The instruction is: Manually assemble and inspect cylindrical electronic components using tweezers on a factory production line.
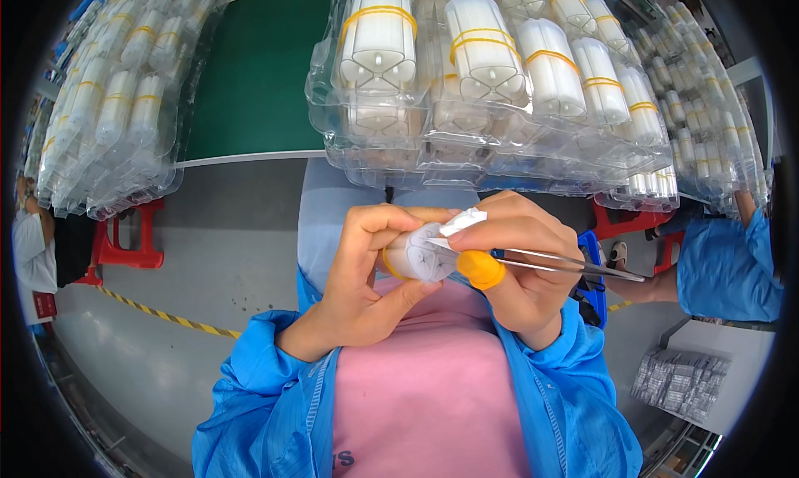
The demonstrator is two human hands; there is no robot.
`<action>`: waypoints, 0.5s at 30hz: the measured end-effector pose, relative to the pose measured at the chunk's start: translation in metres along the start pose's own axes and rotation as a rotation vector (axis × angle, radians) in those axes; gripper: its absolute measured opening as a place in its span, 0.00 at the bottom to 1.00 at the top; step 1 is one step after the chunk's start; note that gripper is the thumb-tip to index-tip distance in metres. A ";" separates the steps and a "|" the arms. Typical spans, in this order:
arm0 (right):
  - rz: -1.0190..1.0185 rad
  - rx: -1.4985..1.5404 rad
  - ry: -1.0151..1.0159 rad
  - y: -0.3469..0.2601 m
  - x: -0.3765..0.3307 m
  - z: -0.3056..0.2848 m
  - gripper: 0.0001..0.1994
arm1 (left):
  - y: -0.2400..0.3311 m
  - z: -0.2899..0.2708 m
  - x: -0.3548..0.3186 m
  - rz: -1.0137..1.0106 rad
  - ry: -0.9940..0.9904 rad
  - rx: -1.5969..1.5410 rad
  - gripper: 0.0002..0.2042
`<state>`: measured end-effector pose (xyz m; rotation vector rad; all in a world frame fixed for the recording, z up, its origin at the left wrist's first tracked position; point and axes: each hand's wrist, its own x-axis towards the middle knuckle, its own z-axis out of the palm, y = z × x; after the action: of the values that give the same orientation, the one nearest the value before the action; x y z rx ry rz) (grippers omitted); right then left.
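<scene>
My left hand (362, 282) is closed round a white cylinder (426, 257) with a yellow rubber band about it, held in front of my chest. The cylinder's clear, divided end faces right. In my right hand (533, 253) is a pair of metal tweezers (574, 266), its rear end pointing right and its front at the cylinder's end. A yellow finger cot (481, 270) covers my right thumb, and a white covering (463, 221) sits on a fingertip beside it. Whether the tweezers pinch anything is too small to tell.
Stacked clear plastic trays (499, 136) of banded white cylinders stand ahead, with another stack (116, 120) at left on the green-topped table (250, 78). Red stools (137, 245) are on the floor. A person in blue (724, 266) sits at right, near a white box (699, 353).
</scene>
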<state>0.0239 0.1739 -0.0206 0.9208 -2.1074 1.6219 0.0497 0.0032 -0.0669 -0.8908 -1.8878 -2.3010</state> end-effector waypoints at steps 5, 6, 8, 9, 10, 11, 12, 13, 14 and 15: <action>-0.009 -0.041 -0.047 -0.002 0.005 0.001 0.09 | -0.006 -0.001 -0.003 -0.002 0.011 0.090 0.25; -0.011 -0.051 -0.067 -0.004 0.007 0.001 0.09 | -0.006 -0.002 -0.002 0.028 0.015 0.144 0.25; -0.037 -0.121 -0.108 -0.010 0.011 0.000 0.09 | -0.007 -0.003 0.000 0.088 0.023 0.251 0.25; -0.060 -0.184 -0.128 -0.014 0.013 0.000 0.09 | -0.009 -0.005 0.000 0.084 0.017 0.293 0.25; -0.084 -0.247 -0.148 -0.016 0.014 0.001 0.10 | -0.011 -0.008 -0.001 0.080 0.010 0.334 0.24; -0.089 -0.254 -0.155 -0.015 0.013 0.001 0.09 | -0.013 -0.009 -0.001 0.076 0.003 0.376 0.24; -0.096 -0.258 -0.163 -0.013 0.012 0.002 0.09 | -0.011 -0.006 0.000 0.029 0.061 0.278 0.24; -0.103 -0.263 -0.171 -0.010 0.011 0.003 0.09 | -0.008 -0.001 0.001 -0.018 0.119 0.179 0.23; -0.067 -0.195 -0.126 -0.008 0.007 0.003 0.09 | -0.006 0.002 0.001 -0.065 0.176 0.081 0.23; -0.035 -0.128 -0.080 -0.003 0.003 0.002 0.09 | -0.007 0.001 0.002 -0.038 0.155 0.104 0.23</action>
<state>0.0241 0.1708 -0.0170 0.9898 -2.2064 1.4361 0.0462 0.0064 -0.0722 -0.6509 -1.9529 -2.1970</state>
